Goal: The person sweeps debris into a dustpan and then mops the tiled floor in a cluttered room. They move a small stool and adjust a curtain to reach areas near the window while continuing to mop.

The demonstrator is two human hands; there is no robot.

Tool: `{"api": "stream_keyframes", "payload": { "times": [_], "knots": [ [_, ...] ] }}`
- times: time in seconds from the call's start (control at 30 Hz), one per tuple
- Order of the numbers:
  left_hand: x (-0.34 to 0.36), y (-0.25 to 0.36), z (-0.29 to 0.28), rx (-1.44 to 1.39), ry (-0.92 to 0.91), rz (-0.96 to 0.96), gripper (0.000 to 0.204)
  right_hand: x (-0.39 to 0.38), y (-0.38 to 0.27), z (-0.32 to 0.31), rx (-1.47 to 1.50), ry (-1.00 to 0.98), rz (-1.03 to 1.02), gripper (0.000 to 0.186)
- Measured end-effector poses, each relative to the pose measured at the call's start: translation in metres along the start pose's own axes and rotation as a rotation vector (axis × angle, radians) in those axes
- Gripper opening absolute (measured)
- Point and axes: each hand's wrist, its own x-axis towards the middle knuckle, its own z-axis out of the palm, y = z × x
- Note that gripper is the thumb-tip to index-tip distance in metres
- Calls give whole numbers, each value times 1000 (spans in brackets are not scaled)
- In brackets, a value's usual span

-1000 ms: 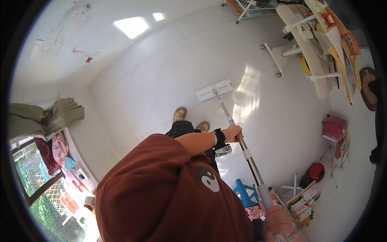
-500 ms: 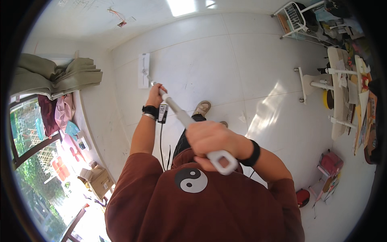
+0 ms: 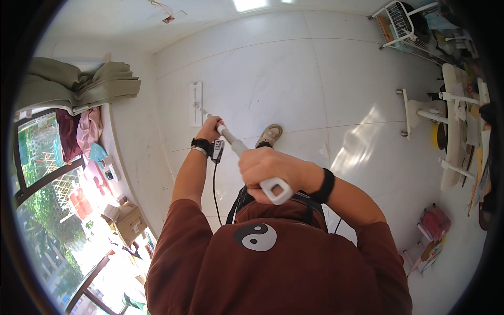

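A flat mop with a long pale pole [image 3: 232, 139] slants from my body out to the floor at the far left. Its white rectangular head [image 3: 196, 90] lies on the floor near the left wall. My left hand [image 3: 211, 128] is wrapped round the lower part of the pole. Nearer my chest, my right hand [image 3: 273, 169] grips the upper end, and the square white hanging loop [image 3: 277, 190] sticks out below it. A small black device [image 3: 217, 150] with a cable is at my left wrist, beside the pole.
On the left, a window [image 3: 52, 173] has a grey-green curtain [image 3: 79, 86] and clothes by it, with a cardboard box [image 3: 130, 224] below. A wheeled chair [image 3: 417, 113], a white wire cart [image 3: 401, 23] and a red bag [image 3: 436, 221] stand right. My shoe [image 3: 270, 135] is ahead.
The mop head has come nearer to me along the left wall, with both hands still on the pole. My view has shifted slightly, and my second shoe is now hidden.
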Motion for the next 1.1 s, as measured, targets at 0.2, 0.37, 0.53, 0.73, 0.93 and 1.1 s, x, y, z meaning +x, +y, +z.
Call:
{"api": "stream_keyframes", "payload": {
  "times": [0.2,0.37,0.53,0.73,0.93,1.1],
  "knots": [
    [-38,-52,229,447,-449,418,12,-206,-157,9,-181,274,162,22],
    [-143,-159,476,1008,-694,965,35,-386,-308,87,-331,624,257,19],
    [-273,-235,610,908,-1037,899,41,-451,-394,158,-403,746,240,17],
    [-335,-180,619,-138,-510,-658,20,-426,-395,166,-473,849,237,20],
    [-283,-105,478,-488,-284,-500,9,-326,-380,129,-330,535,243,24],
    [-192,-87,253,-780,114,-296,8,-212,-230,102,4,189,61,16]
  ]
}}
